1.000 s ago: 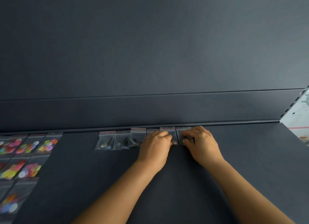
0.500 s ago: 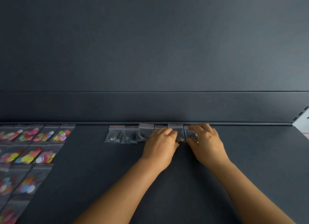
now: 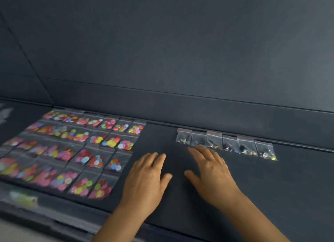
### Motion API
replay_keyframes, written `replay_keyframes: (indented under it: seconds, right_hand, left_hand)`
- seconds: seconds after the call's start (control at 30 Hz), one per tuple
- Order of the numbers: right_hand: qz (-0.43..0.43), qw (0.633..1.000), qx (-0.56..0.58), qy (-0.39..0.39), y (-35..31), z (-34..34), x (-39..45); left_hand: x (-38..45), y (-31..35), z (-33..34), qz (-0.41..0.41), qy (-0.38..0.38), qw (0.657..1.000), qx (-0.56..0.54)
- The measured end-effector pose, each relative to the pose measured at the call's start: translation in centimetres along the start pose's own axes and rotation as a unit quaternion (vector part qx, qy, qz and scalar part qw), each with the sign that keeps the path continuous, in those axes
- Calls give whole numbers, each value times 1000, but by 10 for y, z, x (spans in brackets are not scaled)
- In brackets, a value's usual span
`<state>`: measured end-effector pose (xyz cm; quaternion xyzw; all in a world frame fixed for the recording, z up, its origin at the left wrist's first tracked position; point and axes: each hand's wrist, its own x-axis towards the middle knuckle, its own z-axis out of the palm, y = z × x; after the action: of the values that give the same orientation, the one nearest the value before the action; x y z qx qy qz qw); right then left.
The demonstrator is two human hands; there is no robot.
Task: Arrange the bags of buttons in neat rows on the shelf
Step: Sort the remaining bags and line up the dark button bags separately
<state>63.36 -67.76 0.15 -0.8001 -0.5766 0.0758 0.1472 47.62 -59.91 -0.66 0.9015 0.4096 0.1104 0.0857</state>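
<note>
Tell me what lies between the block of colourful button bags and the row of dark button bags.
Only bare dark shelf, seen in the head view; nearer the camera, the open left hand hovers over that gap.

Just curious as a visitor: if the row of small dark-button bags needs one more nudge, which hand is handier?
The right hand, probably. Its fingertips lie just before the dark-button bags, fingers straight. The left hand lies flat on bare shelf, nearer the colourful-button bags.

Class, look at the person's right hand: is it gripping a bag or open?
Open. The right hand has straight, spread fingers and holds nothing; the row of small bags lies beyond it.
</note>
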Motion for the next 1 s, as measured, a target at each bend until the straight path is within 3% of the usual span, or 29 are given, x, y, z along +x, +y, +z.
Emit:
replay_keyframes:
  seconds: [0.5,1.0]
  right_hand:
    - [-145,988,30,-35,-269,84,-9]
    - [-258,960,36,-105,-437,152,48]
  left_hand:
    - [-148,-224,-84,-139,38,989,28]
    - [-200,-383,-119,-261,82,961,53]
